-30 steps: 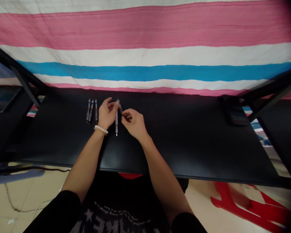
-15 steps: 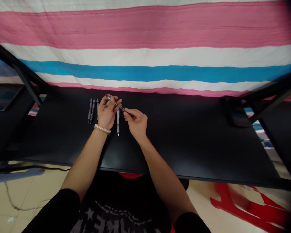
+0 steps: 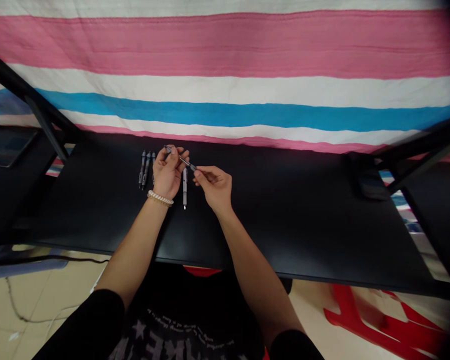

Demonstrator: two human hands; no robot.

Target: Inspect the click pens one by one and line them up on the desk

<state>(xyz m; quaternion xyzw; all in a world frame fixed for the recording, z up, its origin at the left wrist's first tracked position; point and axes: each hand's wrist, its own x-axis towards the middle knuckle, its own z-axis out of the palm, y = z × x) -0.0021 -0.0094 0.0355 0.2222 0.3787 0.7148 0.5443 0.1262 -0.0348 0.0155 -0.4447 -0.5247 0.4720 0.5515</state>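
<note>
A slim dark pen [image 3: 180, 160] lies diagonally between my hands, its upper end at the fingers of my left hand [image 3: 168, 172] and its lower end pinched by the fingertips of my right hand [image 3: 214, 186]. A beaded bracelet [image 3: 160, 198] circles my left wrist. Just left of that hand, three dark pens [image 3: 146, 170] lie side by side on the black desk [image 3: 285, 230]. A lone white-and-grey pen [image 3: 185, 187] lies lengthwise on the desk between my hands, below the held pen.
A pink, white and blue striped cloth [image 3: 225, 65] hangs behind the desk. A black object [image 3: 367, 177] sits at the desk's right back. Black frame bars rise at both sides. A red plastic stool [image 3: 378, 320] and a cable [image 3: 41, 259] lie below the desk's front edge.
The held pen has swung from nearly upright to a diagonal across both hands. My right hand has shifted slightly right, and the pens on the desk have not moved.
</note>
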